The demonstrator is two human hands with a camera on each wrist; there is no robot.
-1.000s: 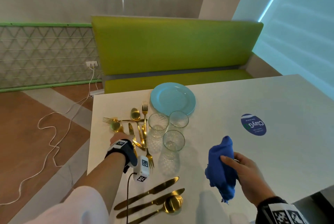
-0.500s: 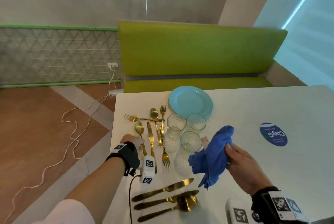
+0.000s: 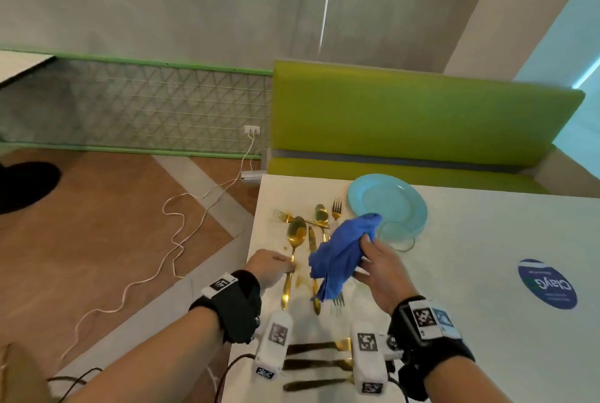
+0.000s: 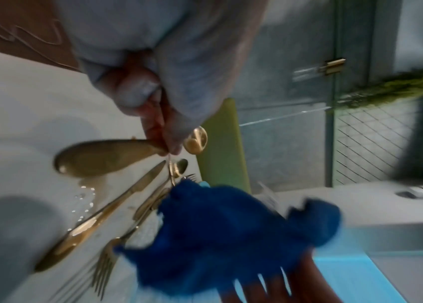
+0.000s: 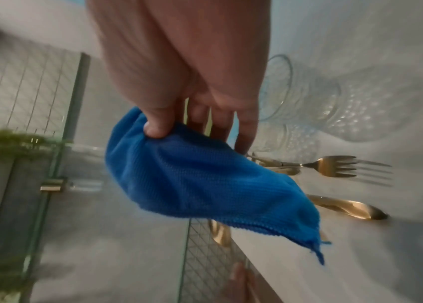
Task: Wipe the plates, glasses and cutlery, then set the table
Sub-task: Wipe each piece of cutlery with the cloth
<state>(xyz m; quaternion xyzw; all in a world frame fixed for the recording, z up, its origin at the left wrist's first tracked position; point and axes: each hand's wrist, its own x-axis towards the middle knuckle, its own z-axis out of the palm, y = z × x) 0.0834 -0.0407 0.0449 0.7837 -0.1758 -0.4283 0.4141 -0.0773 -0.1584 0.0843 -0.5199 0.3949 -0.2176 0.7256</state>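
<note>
My left hand [image 3: 288, 267] pinches the thin neck of a gold spoon [image 3: 297, 233] between thumb and fingers, and the spoon sits slightly off the white table [image 3: 487, 240]. In the left wrist view the spoon's bowl [image 4: 196, 139] shows beyond the fingertips [image 4: 153, 127]. My right hand [image 3: 363, 254] grips a bunched blue cloth [image 3: 342, 251], thumb on top, just right of the spoon. The cloth [image 5: 200, 184] hangs from that thumb [image 5: 157, 125]. A light blue plate [image 3: 388, 201] lies at the far edge. Clear glasses [image 5: 309, 98] stand behind the cloth, mostly hidden in the head view.
More gold forks [image 3: 337, 207], a spoon [image 3: 321, 214] and a knife [image 3: 312, 240] lie by the table's left edge. More gold cutlery [image 3: 311, 348] lies near me, between my wrists. A green bench [image 3: 406, 120] stands behind the table; a white cable [image 3: 181, 227] trails on the floor.
My left hand has taken hold of the gold spoon and raised it. My right hand has carried the blue cloth leftward, close beside the spoon. My head has turned left.
</note>
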